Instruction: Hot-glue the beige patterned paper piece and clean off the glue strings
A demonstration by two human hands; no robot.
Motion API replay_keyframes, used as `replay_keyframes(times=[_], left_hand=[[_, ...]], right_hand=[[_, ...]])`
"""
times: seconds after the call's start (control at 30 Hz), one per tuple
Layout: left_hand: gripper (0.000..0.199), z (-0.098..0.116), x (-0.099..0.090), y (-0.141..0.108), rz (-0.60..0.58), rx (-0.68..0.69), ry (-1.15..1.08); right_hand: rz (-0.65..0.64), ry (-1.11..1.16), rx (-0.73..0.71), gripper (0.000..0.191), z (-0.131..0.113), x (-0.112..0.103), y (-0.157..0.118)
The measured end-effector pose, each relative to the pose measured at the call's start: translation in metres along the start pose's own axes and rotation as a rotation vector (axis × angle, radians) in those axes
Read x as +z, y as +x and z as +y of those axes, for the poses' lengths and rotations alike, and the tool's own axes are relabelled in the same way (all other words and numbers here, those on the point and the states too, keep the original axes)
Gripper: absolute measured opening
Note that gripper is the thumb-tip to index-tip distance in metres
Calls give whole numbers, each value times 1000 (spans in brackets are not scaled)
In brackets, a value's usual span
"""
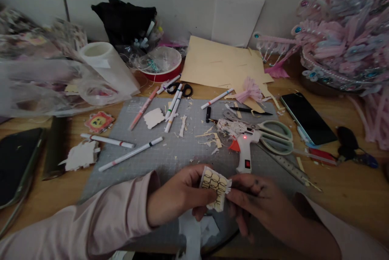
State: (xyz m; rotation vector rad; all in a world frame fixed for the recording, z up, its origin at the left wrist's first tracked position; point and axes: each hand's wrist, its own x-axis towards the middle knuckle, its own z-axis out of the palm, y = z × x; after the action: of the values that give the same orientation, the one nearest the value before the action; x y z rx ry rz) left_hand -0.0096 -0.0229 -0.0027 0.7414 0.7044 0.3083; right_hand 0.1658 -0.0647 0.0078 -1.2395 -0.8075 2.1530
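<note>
My left hand [182, 195] grips a small paper cutout [215, 187] by its left side, thumb across its front. Yellowish circles outlined in black cover the cutout, and its right edge looks frayed. At that right edge my right hand [258, 199] pinches the frayed rim between thumb and finger. Just beyond the hands, a white glue gun [244, 146] with a lit red light lies on the grey cutting mat [146, 187]. Green-handled scissors [276, 136] lie against it. Below the cutout there are white paper pieces [194, 231] near the table edge.
Several white markers [130, 154] and paper scraps [209, 136] are scattered over the mat. A phone [308, 118] lies right, another [18, 163] far left. At the back are a red-rimmed bowl [164, 74], yellow card sheets [221, 63] and a heap of pink beaded ornaments [343, 45].
</note>
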Motion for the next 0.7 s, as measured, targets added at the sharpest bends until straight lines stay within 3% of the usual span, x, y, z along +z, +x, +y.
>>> replay_keyframes(times=[0.47, 0.7], left_hand=[[27, -2, 5, 3, 28, 79, 96], [25, -3, 3, 6, 130, 169, 252]], right_hand=[[175, -233, -76, 23, 9, 1, 4], [208, -299, -121, 19, 7, 2, 7]])
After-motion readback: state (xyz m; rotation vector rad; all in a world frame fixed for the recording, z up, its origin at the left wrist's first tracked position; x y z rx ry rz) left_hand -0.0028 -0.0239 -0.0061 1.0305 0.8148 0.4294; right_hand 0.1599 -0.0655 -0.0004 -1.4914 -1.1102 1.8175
